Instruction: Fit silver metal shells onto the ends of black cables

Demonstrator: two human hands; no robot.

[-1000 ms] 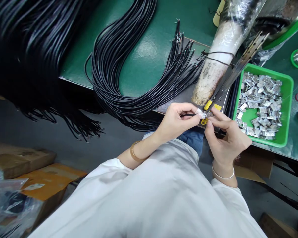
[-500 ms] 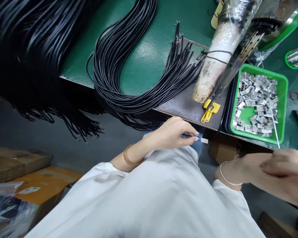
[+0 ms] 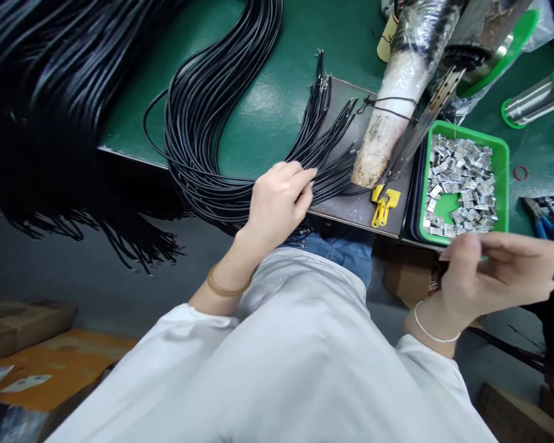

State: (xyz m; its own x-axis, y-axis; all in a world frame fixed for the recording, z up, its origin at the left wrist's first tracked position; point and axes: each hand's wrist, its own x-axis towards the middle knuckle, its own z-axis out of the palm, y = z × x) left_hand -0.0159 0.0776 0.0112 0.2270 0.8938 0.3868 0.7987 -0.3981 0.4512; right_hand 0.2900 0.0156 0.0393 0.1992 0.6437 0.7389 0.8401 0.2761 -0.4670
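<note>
My left hand (image 3: 281, 200) rests at the near side of a bundle of black cables (image 3: 198, 123). Its thumb and forefinger are bent close together at the cables; whether a strand is between them is hidden. Stripped wire ends (image 3: 323, 80) of the bundle lie over a dark board (image 3: 341, 209). My right hand (image 3: 498, 274) is raised just in front of a green tray (image 3: 502, 184) of metal USB plugs (image 3: 466, 166). Its fingers are curled and somewhat blurred, and I cannot make out anything in them.
A white wrapped post (image 3: 388, 123) and yellow-handled clips (image 3: 385, 206) stand right of the cables. Pliers (image 3: 535, 218), a red ring (image 3: 520, 173) and a solder wire spool (image 3: 530, 101) lie right of the tray. More cables (image 3: 50, 123) hang over the left edge; cartons (image 3: 60, 369) are below.
My left hand has let go of the cable with the USB plug and moved up and left to the bundle. My right hand has come left and up towards the tray. The view has shifted slightly.
</note>
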